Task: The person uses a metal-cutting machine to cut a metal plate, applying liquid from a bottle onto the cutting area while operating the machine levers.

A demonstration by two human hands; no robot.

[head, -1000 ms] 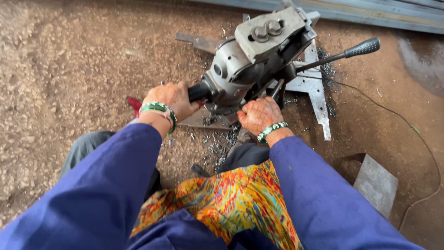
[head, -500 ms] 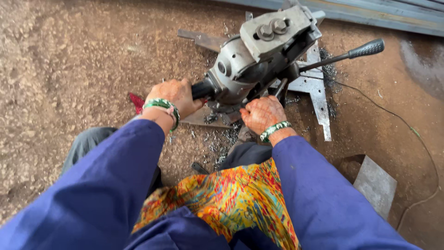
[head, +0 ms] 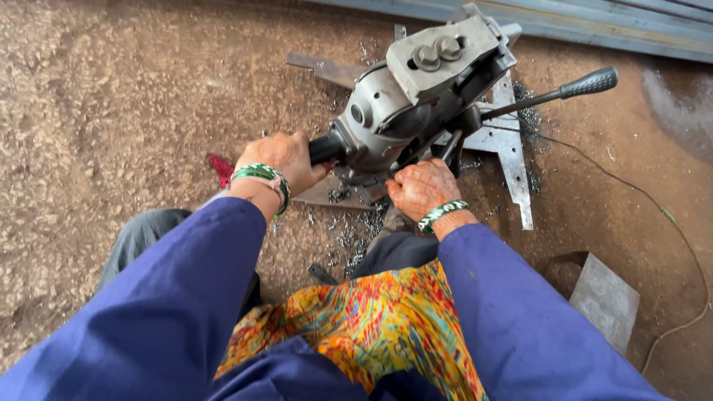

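Little has shifted since a moment ago: both hands remain on the grey machine (head: 416,104) sitting on the dirt floor (head: 111,96). Left hand (head: 282,160) is clenched around its black handle (head: 327,148); right hand (head: 421,187) presses at the base, grip unclear. Metal shavings (head: 349,234) lie just beneath.

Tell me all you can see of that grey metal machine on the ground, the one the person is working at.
The machine is grey, worn bare metal, tilted on the dirt floor. A rounded body carries a flat block with two big bolts on top. A thin lever with a black grip sticks out to one side. The left hand grasps a black handle at its near end; the right hand rests at its base. Flat metal strips and shavings lie underneath.
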